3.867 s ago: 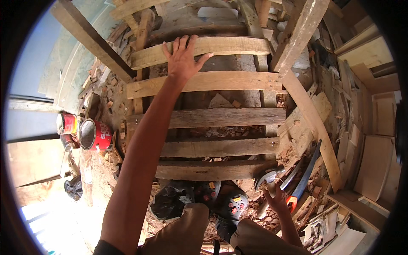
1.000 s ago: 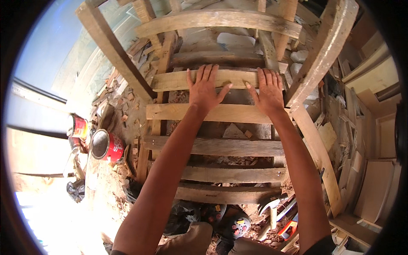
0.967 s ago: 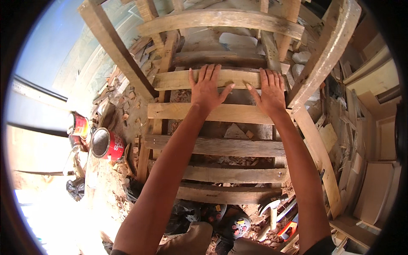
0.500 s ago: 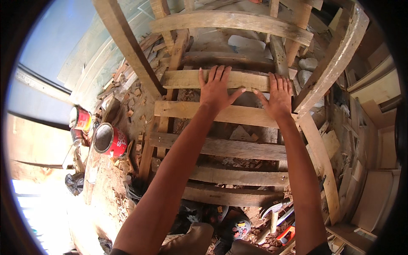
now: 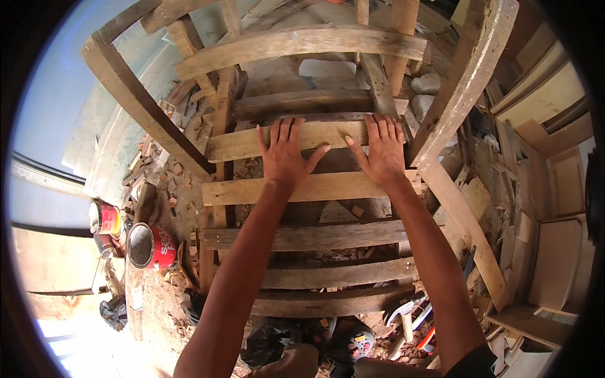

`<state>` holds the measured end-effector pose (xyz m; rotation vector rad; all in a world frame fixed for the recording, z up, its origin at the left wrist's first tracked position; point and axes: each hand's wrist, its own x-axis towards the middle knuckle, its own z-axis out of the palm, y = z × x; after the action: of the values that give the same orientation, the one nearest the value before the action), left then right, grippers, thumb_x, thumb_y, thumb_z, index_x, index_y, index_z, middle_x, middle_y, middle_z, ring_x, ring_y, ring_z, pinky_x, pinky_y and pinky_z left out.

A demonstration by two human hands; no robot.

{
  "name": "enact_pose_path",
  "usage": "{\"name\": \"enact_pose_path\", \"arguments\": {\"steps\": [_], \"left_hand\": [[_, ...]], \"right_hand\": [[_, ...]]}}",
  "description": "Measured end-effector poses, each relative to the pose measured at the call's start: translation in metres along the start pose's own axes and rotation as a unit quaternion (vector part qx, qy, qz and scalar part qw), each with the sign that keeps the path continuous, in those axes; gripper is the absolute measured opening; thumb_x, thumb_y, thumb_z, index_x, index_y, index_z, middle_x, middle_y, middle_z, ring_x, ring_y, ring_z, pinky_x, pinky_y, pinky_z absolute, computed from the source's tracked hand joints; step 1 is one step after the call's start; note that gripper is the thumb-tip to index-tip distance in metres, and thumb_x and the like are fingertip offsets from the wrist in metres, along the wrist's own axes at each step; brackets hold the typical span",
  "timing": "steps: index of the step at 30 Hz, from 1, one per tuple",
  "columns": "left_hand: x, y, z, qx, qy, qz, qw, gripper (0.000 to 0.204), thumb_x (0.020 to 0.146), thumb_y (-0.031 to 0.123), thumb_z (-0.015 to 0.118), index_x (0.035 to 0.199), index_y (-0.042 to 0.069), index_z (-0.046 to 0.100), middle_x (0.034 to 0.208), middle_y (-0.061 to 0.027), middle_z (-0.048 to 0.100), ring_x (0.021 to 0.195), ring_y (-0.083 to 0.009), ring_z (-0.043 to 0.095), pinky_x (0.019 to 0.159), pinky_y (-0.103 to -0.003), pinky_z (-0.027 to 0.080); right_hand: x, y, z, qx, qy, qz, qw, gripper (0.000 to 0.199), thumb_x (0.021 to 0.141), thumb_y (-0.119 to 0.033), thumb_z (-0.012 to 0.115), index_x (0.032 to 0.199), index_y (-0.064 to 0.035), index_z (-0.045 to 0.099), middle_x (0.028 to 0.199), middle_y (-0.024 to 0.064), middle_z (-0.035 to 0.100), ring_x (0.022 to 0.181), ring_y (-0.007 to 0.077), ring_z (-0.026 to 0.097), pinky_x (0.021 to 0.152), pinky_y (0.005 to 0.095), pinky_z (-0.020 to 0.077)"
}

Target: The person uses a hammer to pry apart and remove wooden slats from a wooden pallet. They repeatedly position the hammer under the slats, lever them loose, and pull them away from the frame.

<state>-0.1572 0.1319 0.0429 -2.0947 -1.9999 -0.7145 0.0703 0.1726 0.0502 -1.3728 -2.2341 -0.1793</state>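
Both of my hands rest on a pale wooden slat [image 5: 236, 143] that lies across a slatted wooden frame. My left hand [image 5: 287, 151] is flat on it left of the middle, fingers spread over the far edge and thumb pointing right. Toward the slat's right end lies my right hand [image 5: 381, 148], its fingers also stretched out and its thumb pointing left. Just nearer is a second pale slat [image 5: 328, 187], under my wrists. Darker, weathered slats [image 5: 315, 236] follow toward my feet. Neither hand has a tool in it.
Upright posts rise left [image 5: 148, 113] and right [image 5: 463, 88] of the frame. A claw hammer [image 5: 406, 313] and an orange-handled tool [image 5: 427, 340] lie at the lower right. Red paint cans [image 5: 162, 247] stand at the left. Wood scraps cover the ground; boards [image 5: 554, 264] lean at the right.
The view has shifted, so the frame sits lower and further left in the picture. My hands stay on the same slat, the left one slightly nearer its middle.
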Motion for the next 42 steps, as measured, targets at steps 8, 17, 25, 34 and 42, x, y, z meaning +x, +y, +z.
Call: {"name": "enact_pose_path", "arguments": {"steps": [8,17,25,34,42], "left_hand": [[0.0,0.0,0.002,-0.002,0.01,0.007,1.0,0.083,0.085,0.067,0.066,0.142,0.01,0.049,0.143,-0.0117,0.05,0.14,-0.0312,0.04,0.121,-0.061,0.012],[0.001,-0.002,0.002,-0.009,0.003,0.004,1.0,0.088,0.085,0.073,0.059,0.145,0.009,0.047,0.146,-0.0124,0.048,0.143,-0.0307,0.036,0.122,-0.064,0.007],[-0.001,-0.004,0.002,-0.01,0.015,0.008,1.0,0.088,0.086,0.073,0.059,0.144,0.008,0.046,0.145,-0.0135,0.047,0.143,-0.0313,0.035,0.121,-0.064,0.008],[-0.003,-0.007,0.005,-0.004,0.015,0.016,1.0,0.093,0.084,0.075,0.058,0.145,0.006,0.046,0.146,-0.0142,0.045,0.143,-0.0308,0.034,0.121,-0.066,0.005],[-0.005,-0.008,0.011,0.002,0.039,0.033,0.999,0.085,0.086,0.068,0.062,0.147,0.012,0.044,0.145,-0.0106,0.045,0.143,-0.0294,0.034,0.12,-0.065,0.008]], "right_hand": [[0.001,-0.001,-0.003,0.006,-0.016,0.013,1.0,0.076,0.095,-0.057,0.059,0.142,0.0004,0.043,0.139,0.0227,0.047,0.134,0.0428,0.041,0.116,0.0546,0.0251],[0.0,-0.004,-0.009,0.008,-0.008,0.012,1.0,0.088,0.084,-0.062,0.07,0.142,-0.0017,0.044,0.138,0.0221,0.048,0.133,0.0435,0.041,0.115,0.0552,0.0263],[0.002,0.0,0.001,-0.015,-0.004,0.019,1.0,0.086,0.083,-0.064,0.07,0.139,-0.0021,0.048,0.133,0.0185,0.052,0.131,0.0405,0.045,0.115,0.0532,0.029],[0.001,-0.004,0.001,-0.017,-0.001,-0.005,1.0,0.087,0.078,-0.061,0.076,0.147,-0.0175,0.044,0.138,0.0131,0.05,0.13,0.0386,0.045,0.114,0.0553,0.0302],[-0.003,-0.001,0.007,-0.015,0.033,-0.009,0.999,0.076,0.082,-0.056,0.074,0.144,-0.0196,0.051,0.134,0.0117,0.053,0.127,0.0366,0.048,0.112,0.0547,0.0319]]}}
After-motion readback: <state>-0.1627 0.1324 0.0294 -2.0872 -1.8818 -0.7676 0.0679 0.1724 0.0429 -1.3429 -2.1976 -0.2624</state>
